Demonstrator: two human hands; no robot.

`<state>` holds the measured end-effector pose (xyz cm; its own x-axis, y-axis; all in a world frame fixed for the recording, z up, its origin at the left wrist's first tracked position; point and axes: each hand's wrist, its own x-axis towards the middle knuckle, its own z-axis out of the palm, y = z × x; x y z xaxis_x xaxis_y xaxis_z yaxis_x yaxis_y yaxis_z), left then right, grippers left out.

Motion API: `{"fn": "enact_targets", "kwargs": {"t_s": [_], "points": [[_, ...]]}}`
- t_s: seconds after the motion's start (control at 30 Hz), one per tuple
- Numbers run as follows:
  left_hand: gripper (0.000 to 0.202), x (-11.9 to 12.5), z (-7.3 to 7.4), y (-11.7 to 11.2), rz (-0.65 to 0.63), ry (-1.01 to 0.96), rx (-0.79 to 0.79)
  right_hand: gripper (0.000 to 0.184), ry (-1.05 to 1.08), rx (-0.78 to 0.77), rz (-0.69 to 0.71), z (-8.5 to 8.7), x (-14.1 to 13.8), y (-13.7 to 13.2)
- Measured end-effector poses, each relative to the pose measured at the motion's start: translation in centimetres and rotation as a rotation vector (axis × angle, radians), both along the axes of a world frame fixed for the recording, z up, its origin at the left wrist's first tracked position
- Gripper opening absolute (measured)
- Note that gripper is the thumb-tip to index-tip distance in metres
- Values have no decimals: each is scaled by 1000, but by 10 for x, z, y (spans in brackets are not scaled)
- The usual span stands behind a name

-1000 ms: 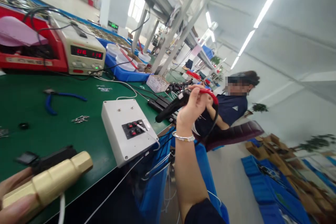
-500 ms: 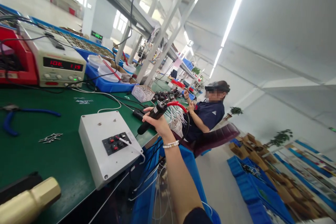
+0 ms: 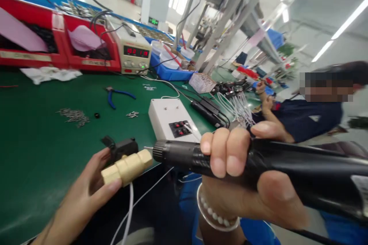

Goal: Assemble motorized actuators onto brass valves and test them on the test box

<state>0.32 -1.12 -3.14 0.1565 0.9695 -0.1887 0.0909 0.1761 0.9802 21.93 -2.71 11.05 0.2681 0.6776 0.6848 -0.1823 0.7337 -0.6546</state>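
My left hand (image 3: 94,183) is closed round a brass valve (image 3: 126,169), which has a black housing (image 3: 123,148) fixed along its far side. From below the brass body a white cable (image 3: 130,206) hangs down. My right hand (image 3: 230,153) wraps round a black electric screwdriver (image 3: 181,155) that lies level across the view. Its thin bit points left, close to the housing and the end of the valve; I cannot tell whether it touches. Beyond my hands stands a white box (image 3: 166,115) with a black and red terminal panel.
On the green bench (image 3: 34,134) lie pliers (image 3: 115,93), a pile of screws (image 3: 73,116) and smaller metal pieces (image 3: 132,114). Red bins (image 3: 63,59) and a power supply (image 3: 132,51) line the back. A co-worker (image 3: 304,115) sits at right.
My right hand has brought the screwdriver from beyond the white box back towards me and up to the valve. The view has turned left, and my left hand is now visible.
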Motion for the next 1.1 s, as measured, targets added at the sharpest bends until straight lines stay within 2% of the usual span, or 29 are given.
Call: {"fn": "enact_targets", "kwargs": {"t_s": [0.13,0.23,0.33,0.5,0.6,0.87,1.1], "points": [[86,1,15,0,-75,-163,-33,21,-15,-144,48,-9,-16,7],[84,7,20,1,-40,-231,1,18,-85,-133,72,-16,-21,20],[80,6,17,-1,-49,-251,26,13,-155,-59,85,-21,-26,33],[77,1,11,-2,-119,-278,25,12,-190,-103,58,-24,-34,42],[79,3,15,-3,-79,-290,7,15,-171,-87,96,-23,-36,40],[78,8,21,-1,-55,-294,31,10,-214,-129,37,-19,-43,26],[80,8,21,0,-58,-297,22,42,-259,-125,114,-15,-49,35]]}}
